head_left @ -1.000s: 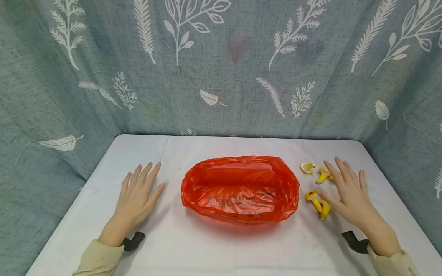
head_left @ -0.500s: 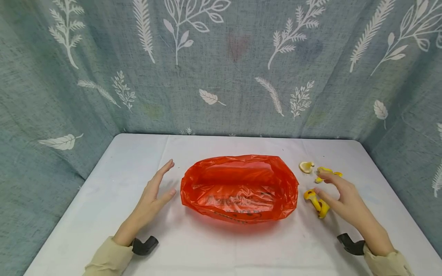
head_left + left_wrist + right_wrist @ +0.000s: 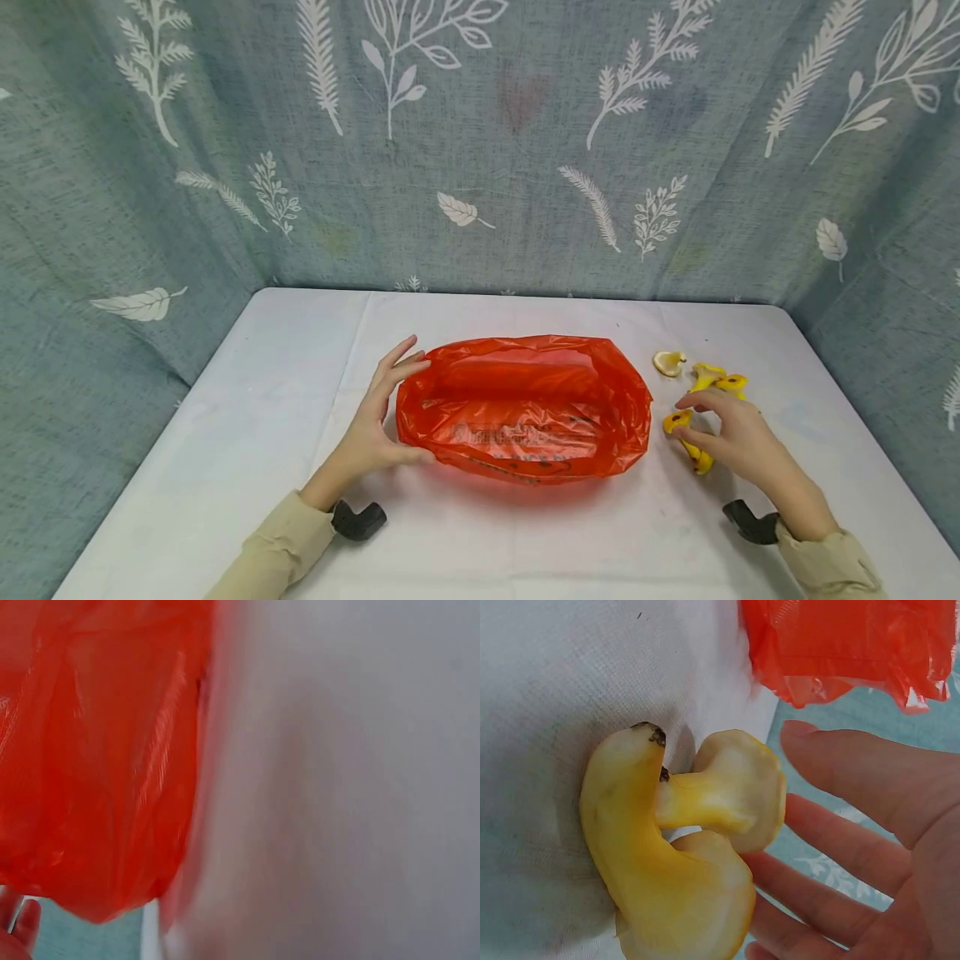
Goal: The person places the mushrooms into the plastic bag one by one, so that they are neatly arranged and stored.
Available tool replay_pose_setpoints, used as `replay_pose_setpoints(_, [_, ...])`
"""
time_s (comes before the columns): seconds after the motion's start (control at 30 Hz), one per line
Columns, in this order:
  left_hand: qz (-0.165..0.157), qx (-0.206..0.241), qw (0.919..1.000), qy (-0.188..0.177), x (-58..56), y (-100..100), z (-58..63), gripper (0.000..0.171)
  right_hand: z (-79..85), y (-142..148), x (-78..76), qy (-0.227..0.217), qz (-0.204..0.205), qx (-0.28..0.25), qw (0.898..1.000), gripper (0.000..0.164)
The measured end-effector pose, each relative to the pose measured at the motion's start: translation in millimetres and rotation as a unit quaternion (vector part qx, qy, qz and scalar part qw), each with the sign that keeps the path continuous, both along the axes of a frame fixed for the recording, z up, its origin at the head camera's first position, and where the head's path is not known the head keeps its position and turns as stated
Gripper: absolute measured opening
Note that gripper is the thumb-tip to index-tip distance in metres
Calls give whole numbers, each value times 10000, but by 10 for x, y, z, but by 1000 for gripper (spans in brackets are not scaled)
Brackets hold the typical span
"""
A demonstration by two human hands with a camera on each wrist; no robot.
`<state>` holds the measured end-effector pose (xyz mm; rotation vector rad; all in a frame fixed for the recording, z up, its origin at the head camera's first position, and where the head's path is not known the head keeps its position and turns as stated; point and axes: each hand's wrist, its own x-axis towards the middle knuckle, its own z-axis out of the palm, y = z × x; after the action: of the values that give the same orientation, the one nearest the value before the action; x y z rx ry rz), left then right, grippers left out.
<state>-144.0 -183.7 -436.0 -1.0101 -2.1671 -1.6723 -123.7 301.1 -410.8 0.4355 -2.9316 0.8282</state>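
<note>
A red plastic bag [image 3: 525,408] lies open-mouthed in the middle of the white table [image 3: 517,542]. My left hand [image 3: 386,408] cups the bag's left end, fingers at the back rim and thumb at the front, all fairly straight. The left wrist view is blurred; it shows the bag [image 3: 97,765] and a fingertip at the bottom left. My right hand [image 3: 686,421] arches over two joined yellow peel-like pieces [image 3: 701,460] right of the bag. In the right wrist view the fingers [image 3: 817,847] touch these pieces [image 3: 675,885] from the side, while the thumb hovers just off them.
More yellow pieces lie behind my right hand: a pale one [image 3: 667,362] and a pair [image 3: 716,379]. A grey-green curtain with white leaf prints [image 3: 480,150] closes in the table at the back and both sides. Black camera mounts sit at both wrists.
My left hand slid right from the bare table to the bag's left end. My right hand went from flat to curled and closed in over the nearest yellow pieces.
</note>
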Motion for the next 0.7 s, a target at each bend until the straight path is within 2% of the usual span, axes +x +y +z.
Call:
replay_pose_setpoints(0.13, [-175, 278, 9994, 145, -10, 48, -29, 101, -22, -20, -48, -241, -31, 129, 9996, 31])
replay_pose_setpoints(0.27, [-275, 278, 9989, 266, -22, 58, -78, 97, -21, -29, -95, -510, -6, 228, 9984, 30])
replay_pose_setpoints(0.37, [-125, 183, 9994, 284, 17, 69, -46, 92, -11, -38, -135, -728, 76, 297, 9969, 28])
replay_pose_setpoints(0.53, [104, 82, 9997, 197, 29, 61, -91, 85, -17, -33, -165, -1071, 42, 343, 9937, 21])
replay_pose_setpoints(0.7, [175, 175, 9997, 81, 22, 45, -123, 79, -42, -32, -181, -1100, 23, 362, 9933, 20])
